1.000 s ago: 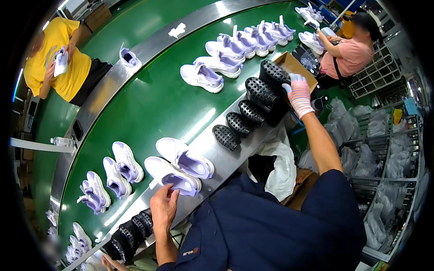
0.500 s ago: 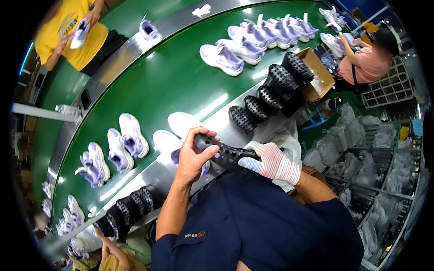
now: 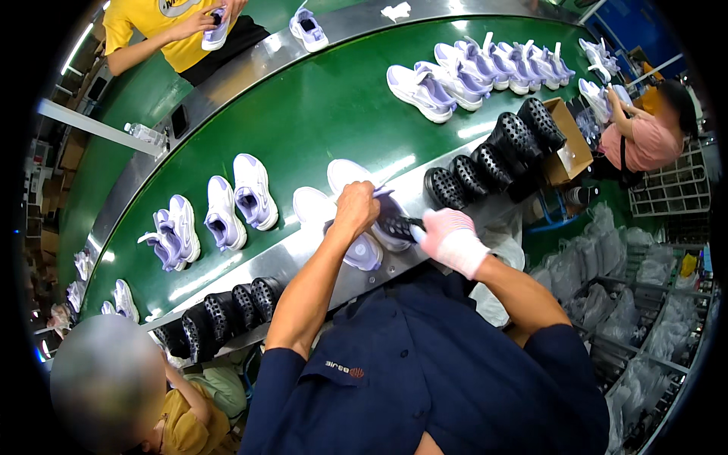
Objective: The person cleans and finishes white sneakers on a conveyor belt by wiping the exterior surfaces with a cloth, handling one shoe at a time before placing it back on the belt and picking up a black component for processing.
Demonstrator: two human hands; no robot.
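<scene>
My right hand (image 3: 453, 240), in a pale glove, is closed on a black perforated shoe last (image 3: 396, 226). The last's front end is at the opening of a white and lilac sneaker (image 3: 390, 241) on the metal edge of the line. My bare left hand (image 3: 356, 208) is closed at the upper of that sneaker, its fingertips hidden from above. Just left of it lies another white and lilac sneaker (image 3: 312, 208), partly behind my forearm. How far the last sits inside the shoe cannot be made out.
Black lasts stand in rows at right (image 3: 470, 174) and lower left (image 3: 220, 315) along the metal ledge. More sneakers (image 3: 254, 193) lie on the green belt (image 3: 303, 106). A cardboard box (image 3: 574, 144) and wire shelves with plastic bags (image 3: 637, 303) are right. Co-workers sit or stand around.
Both hands have moved the black last from in front of my chest forward to the sneaker. My left hand has let go of the last and taken hold of the shoe. The view has shifted.
</scene>
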